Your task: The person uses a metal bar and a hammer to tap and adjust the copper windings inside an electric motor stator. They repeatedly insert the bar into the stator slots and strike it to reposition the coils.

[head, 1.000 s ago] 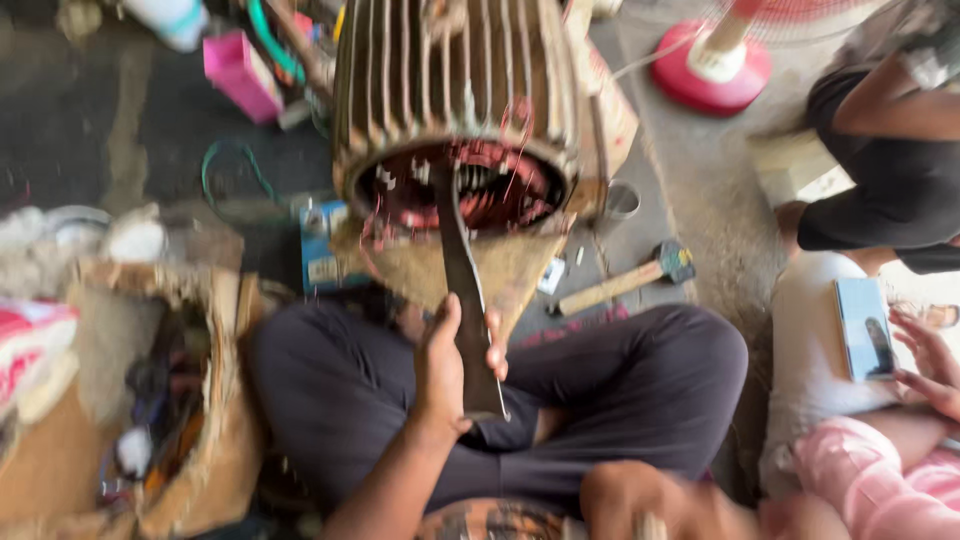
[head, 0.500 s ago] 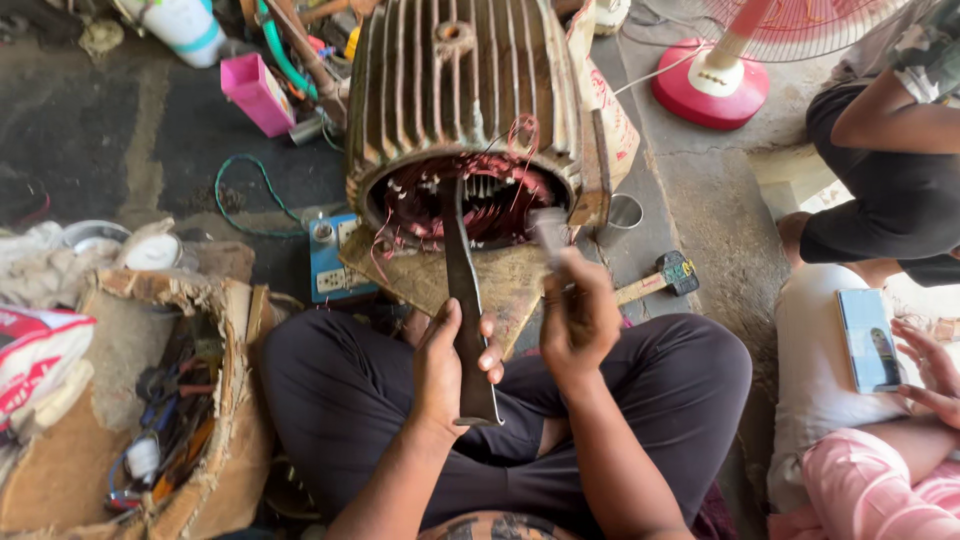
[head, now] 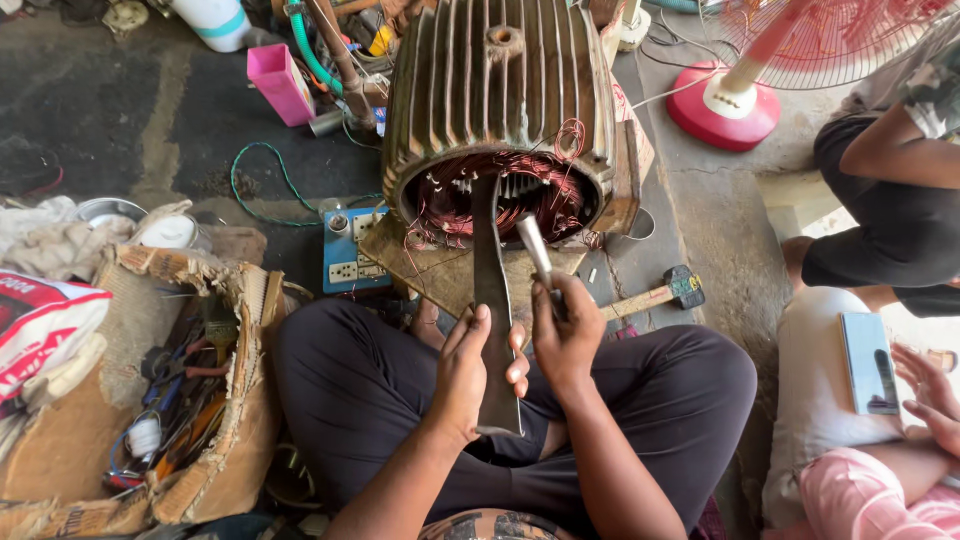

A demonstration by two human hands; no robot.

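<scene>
A large ribbed metal motor housing (head: 500, 90) lies in front of me, its open end full of copper wire windings (head: 520, 195). My left hand (head: 468, 370) grips a long flat dark metal blade (head: 490, 290) whose far tip reaches into the windings. My right hand (head: 566, 335) holds a short metal rod (head: 534, 250) beside the blade, pointing towards the opening. I sit cross-legged in dark trousers behind the housing.
A torn cardboard box of hand tools (head: 180, 390) stands at my left. A blue socket board (head: 352, 250), green cable (head: 262, 190) and pink container (head: 280, 82) lie beyond. A hammer (head: 655, 292) rests right of my knee. A red fan (head: 760, 70) and two seated people (head: 890, 200) are on the right.
My right hand came up from my lap holding the metal rod and now sits next to the blade. The left hand kept its hold on the blade.
</scene>
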